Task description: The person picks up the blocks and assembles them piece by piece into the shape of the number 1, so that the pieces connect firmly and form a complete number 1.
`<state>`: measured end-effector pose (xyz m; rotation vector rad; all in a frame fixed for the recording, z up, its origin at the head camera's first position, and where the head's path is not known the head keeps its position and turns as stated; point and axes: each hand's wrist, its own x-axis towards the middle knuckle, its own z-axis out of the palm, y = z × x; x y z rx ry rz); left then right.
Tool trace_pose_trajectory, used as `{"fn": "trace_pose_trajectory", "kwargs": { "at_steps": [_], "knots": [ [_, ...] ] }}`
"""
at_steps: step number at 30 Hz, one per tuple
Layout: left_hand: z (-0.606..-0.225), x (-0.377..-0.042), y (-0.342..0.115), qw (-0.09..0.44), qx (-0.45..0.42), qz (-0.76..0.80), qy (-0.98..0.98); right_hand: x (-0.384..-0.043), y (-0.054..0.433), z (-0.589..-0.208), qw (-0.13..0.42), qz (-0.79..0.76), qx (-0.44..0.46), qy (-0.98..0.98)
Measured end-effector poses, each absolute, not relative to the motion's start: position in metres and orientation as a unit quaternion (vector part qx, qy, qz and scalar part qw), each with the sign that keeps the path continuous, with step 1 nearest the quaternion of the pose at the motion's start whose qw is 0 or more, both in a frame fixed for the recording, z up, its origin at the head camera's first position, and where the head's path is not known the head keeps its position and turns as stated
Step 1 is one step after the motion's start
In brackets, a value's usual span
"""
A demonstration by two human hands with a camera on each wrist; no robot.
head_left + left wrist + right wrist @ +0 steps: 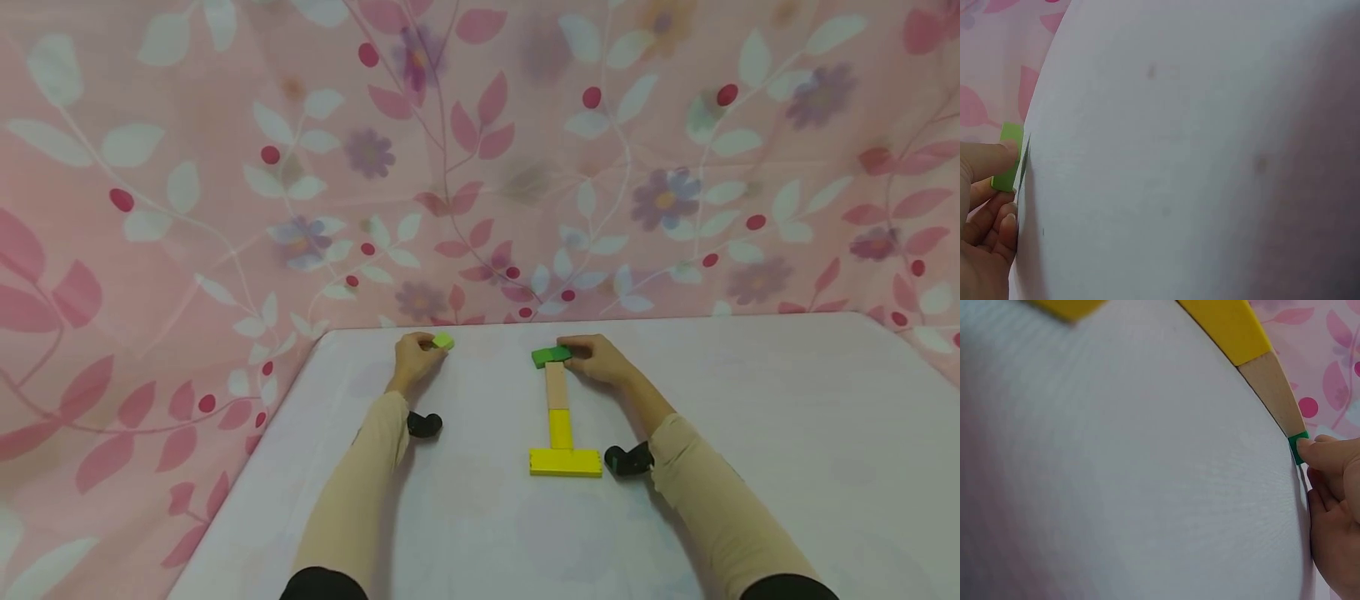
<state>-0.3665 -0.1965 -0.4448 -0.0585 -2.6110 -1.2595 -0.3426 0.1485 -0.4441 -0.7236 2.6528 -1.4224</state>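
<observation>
In the head view, my left hand (pixel 417 360) is at the table's far side, pinching a light green block (pixel 444 341) between thumb and fingers. The left wrist view shows the thumb pressed on the face of that light green block (pixel 1007 178). To the right, my right hand (pixel 600 360) holds a darker green block (pixel 551 357) at its right end. This block lies crosswise against the far end of a plain wooden block (pixel 556 386). A yellow block (pixel 560 429) continues the line toward me, meeting a wider yellow block (pixel 566 463) set crosswise at the near end.
A white cloth covers the table (pixel 480 533). Behind it and along the left hangs a pink curtain (pixel 480 167) printed with leaves and flowers. Black wrist devices (pixel 425 425) stick out from both sleeves, the right one beside the wide yellow block.
</observation>
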Motion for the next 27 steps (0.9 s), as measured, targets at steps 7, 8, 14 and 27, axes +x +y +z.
{"fn": "trace_pose_trajectory", "kwargs": {
  "at_steps": [7,8,14,27],
  "knots": [
    [-0.444,-0.36,-0.183,0.12,-0.046,-0.451,-0.883,-0.346,0.15,-0.446,0.023,-0.464,-0.229,0.856],
    [-0.443,-0.359,-0.18,0.121,-0.05,-0.454,-0.881,-0.343,0.149,-0.443,0.024,-0.466,-0.229,0.855],
    [-0.438,-0.352,-0.167,0.123,-0.072,-0.469,-0.872,-0.326,0.142,-0.422,0.03,-0.47,-0.229,0.852],
    [-0.433,-0.345,-0.15,0.124,-0.103,-0.462,-0.872,-0.348,0.151,-0.453,0.03,-0.464,-0.219,0.858]
  ]
}}
